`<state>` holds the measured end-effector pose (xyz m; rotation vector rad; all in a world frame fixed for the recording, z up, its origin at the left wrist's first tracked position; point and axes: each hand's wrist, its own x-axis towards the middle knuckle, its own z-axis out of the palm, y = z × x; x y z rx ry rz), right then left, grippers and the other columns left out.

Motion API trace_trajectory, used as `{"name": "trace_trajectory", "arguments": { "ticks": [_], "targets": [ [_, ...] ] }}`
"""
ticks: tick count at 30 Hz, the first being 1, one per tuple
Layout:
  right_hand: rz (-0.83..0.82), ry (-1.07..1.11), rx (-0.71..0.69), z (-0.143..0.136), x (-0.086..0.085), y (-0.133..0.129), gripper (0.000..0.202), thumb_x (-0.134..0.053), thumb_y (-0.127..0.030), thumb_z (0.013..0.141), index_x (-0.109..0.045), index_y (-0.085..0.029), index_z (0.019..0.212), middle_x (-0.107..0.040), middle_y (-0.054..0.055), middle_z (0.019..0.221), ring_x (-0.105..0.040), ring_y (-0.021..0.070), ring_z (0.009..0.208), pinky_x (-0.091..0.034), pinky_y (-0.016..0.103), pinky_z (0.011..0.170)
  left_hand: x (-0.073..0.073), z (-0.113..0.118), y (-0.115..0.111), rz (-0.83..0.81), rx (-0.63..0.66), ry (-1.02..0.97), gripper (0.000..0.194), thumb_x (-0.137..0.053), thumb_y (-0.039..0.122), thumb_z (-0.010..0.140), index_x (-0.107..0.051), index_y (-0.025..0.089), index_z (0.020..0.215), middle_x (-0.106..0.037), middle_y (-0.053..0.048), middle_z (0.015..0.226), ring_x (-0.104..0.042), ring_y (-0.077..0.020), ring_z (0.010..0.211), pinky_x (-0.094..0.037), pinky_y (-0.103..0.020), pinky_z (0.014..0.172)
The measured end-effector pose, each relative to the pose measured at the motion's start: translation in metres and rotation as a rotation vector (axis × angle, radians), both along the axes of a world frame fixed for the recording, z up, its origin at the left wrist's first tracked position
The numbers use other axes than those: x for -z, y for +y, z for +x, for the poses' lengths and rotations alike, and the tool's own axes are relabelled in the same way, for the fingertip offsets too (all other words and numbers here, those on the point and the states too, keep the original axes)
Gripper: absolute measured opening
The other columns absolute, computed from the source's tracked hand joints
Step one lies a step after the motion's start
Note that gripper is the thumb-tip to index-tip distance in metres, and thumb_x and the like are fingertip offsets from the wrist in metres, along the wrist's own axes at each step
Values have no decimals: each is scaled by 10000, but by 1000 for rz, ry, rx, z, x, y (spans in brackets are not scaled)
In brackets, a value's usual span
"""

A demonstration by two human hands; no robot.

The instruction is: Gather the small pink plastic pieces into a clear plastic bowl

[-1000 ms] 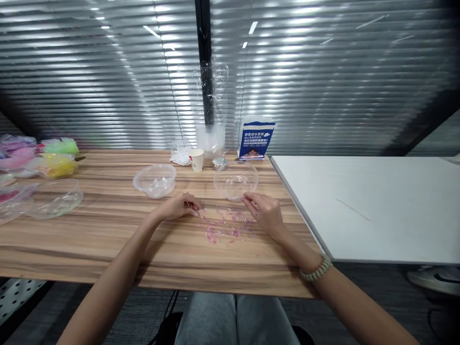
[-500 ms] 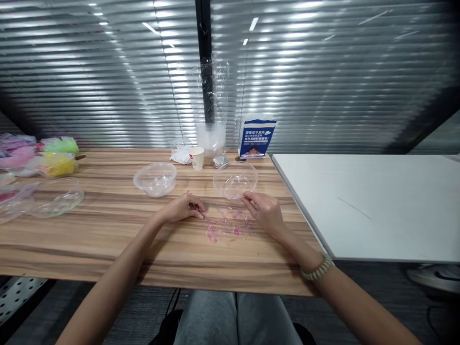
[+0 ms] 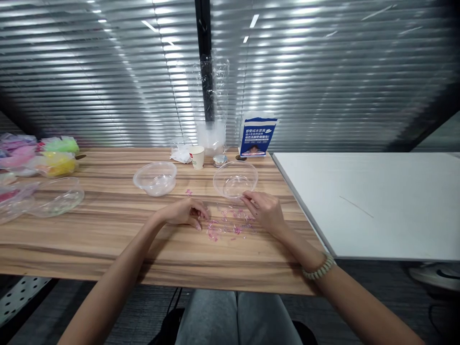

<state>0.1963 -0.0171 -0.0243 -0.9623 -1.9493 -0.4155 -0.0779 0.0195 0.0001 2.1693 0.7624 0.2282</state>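
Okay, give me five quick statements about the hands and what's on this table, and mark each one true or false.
1. The left hand is beside the pink bits. True.
2. The right hand is at the paper cup. False: its fingertips are at the near edge of a clear bowl.
3. The pink bits lie on the white table. False: they lie on the wooden table.
4. The paper cup stands upright. True.
5. The blue bag is right of the paper cup. True.

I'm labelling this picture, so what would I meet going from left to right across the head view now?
Yellow bag → left clear bowl → left hand → right clear bowl → right hand → bracelet → thin brown line.
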Motion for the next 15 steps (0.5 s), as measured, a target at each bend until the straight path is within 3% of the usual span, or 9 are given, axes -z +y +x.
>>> {"name": "trace_trajectory", "arguments": {
  "ticks": [7,12,15],
  "targets": [
    [32,-6,-21,0,-1,0,126,-516,-219,886,-617,-145,866,-704,54,776,-655,147,675,-483,250,616,-6,2,-2,-27,31,-5,112,-655,199,735,-663,137,828,-655,-64,878,-609,-140,780,-499,-238,689],
    [11,1,-16,0,-1,0,137,-510,-231,888,-624,-156,869,-706,59,788,-657,148,679,-485,251,613,-7,4,-4,3,-42,-14,236,-693,134,662,-647,142,894,-644,-44,851,-596,-130,761,-500,-226,668],
    [15,3,-30,0,-1,0,141,-506,-222,889,-626,-153,865,-705,63,779,-657,151,676,-486,253,611,-9,6,-7,-71,-37,-10,156,-639,141,709,-660,138,863,-648,-64,891,-609,-141,781,-514,-230,650]
  ]
}}
